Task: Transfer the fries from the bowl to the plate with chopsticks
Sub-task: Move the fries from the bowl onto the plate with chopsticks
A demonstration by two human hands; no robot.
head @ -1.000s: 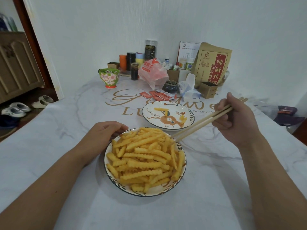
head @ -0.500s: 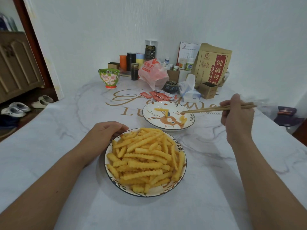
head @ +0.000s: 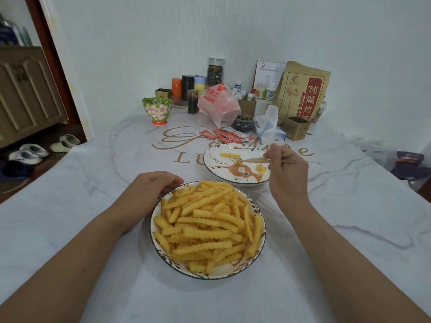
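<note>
A white bowl (head: 260,231) with a leaf-pattern rim sits near me, heaped with crinkle-cut fries (head: 207,227). My left hand (head: 149,192) rests at the bowl's far left rim, fingers curled against it. Beyond stands a plate (head: 211,159) painted with a deer. Three fries lie on it: one at the back (head: 229,155), one by the chopstick tips, one at the right (head: 260,169). My right hand (head: 285,169) hovers over the plate's right edge and grips wooden chopsticks (head: 253,160), whose tips point left and touch the middle fry (head: 239,162).
The marble table (head: 93,183) carries clutter at the back: a green floral cup (head: 158,110), a pink plastic bag (head: 219,104), red sauce packets (head: 224,135), a tissue pack (head: 268,127), a brown paper bag (head: 303,94), jars and small boxes. Shoes lie on the floor at the left.
My right hand moved from the bowl's far edge over to the plate, turning the chopsticks to point left. A fry now lies at their tips on the plate. My left hand stayed put.
</note>
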